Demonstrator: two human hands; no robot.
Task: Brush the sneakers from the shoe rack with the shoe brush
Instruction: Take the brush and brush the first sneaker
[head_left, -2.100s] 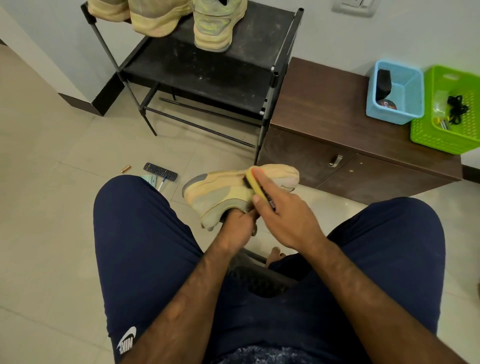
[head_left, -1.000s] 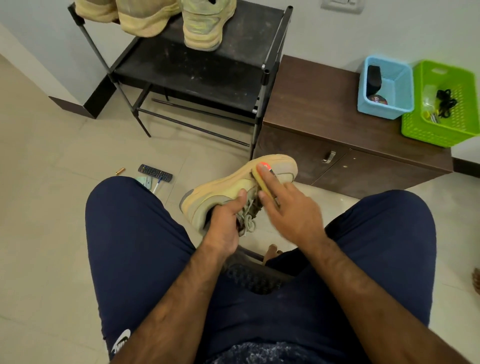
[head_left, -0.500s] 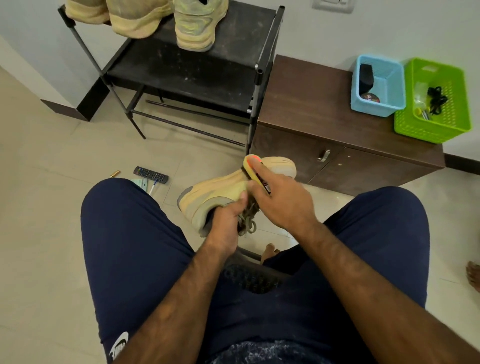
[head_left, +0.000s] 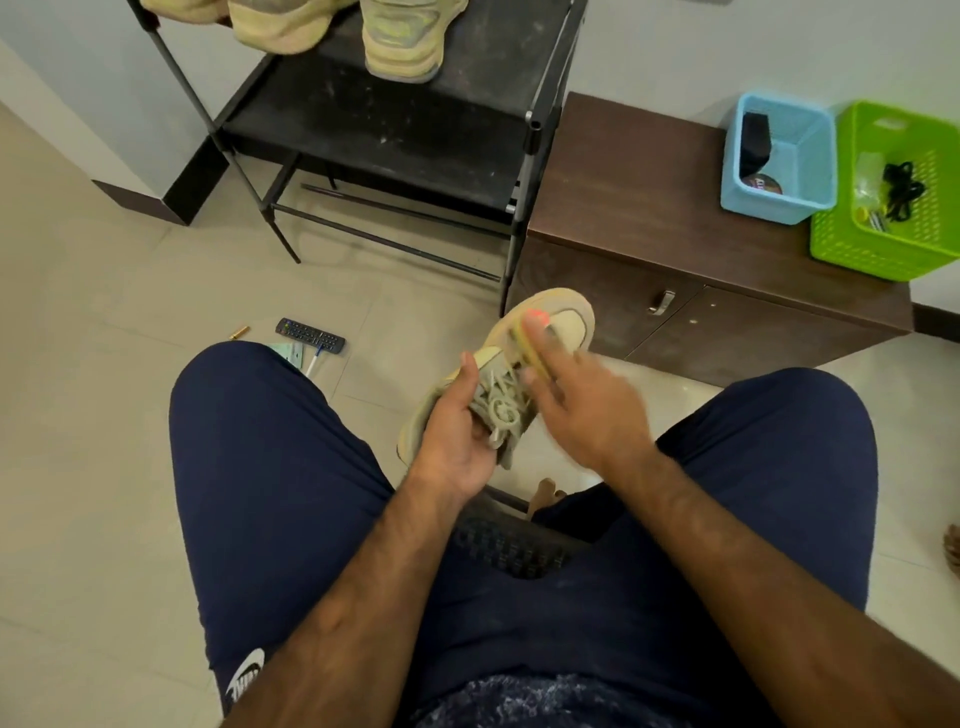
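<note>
sneaker (head_left: 569, 319): up in the air between the knees, toe pointing away at the cabinet (head_left: 649, 208), laces facing up. It isn't resting on anything.
left hand (head_left: 457, 441): wrapped round the heel half, thumb lying up the side next to the laces
right hand (head_left: 592, 415): clamped on the brush (head_left: 522, 343), index finger stretched along its back. It's blurry and I can't see the thumb.
brush spot: on the upper just behind the toe cap
weight: looks light to me, since one hand holds it up no problem
feel: the upper looks soft and matte, so I'd guess it gives under the bristles. The sole is the stiff bit.
where to grab: heel and sole edge, like now, which gives the brush something firm to push on. The laces are loose and floppy, so not a handle.
slip: matte surface, probably grippy enough
rack (head_left: 395, 130): other sneakers (head_left: 402, 49) sitting on top, probably next in line
</note>
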